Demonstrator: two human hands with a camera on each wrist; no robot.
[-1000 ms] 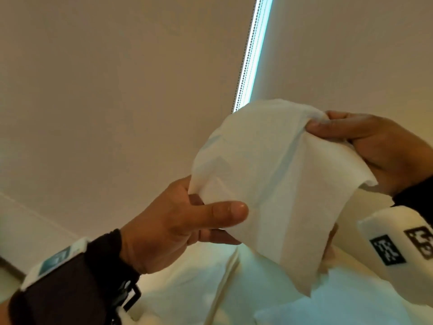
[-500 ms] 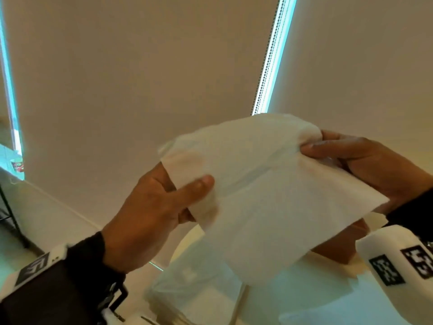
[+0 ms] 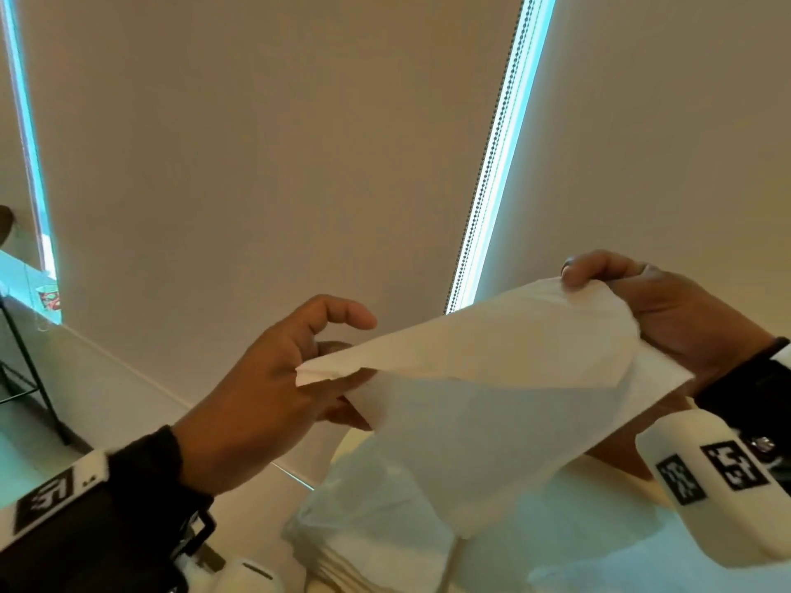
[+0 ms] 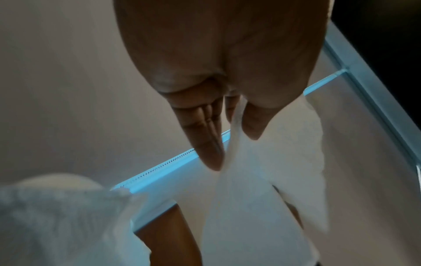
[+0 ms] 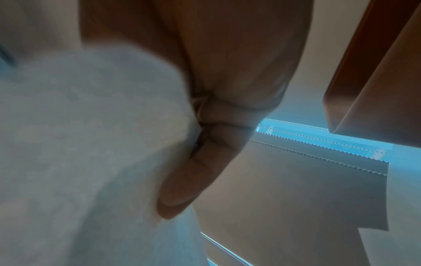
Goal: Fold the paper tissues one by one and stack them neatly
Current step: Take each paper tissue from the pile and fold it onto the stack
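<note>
I hold one white paper tissue in the air between both hands, its upper edge pulled out nearly straight and the rest hanging down. My left hand holds the left corner between its fingers, one finger raised off the sheet. The left wrist view shows the tissue pinched between the fingers of that left hand. My right hand pinches the top right corner, with the tissue bunched against it in the right wrist view. A pile of white tissues lies below.
Beige roller blinds with a bead chain fill the background. A black metal stand is at the far left. A brown edge shows under the hanging sheet, and the pale surface spreads below.
The hands have drawn apart and the sheet has gone from a broad face-on spread to a stretched, edge-on span. One left finger has lifted off the tissue. The view has tilted upward.
</note>
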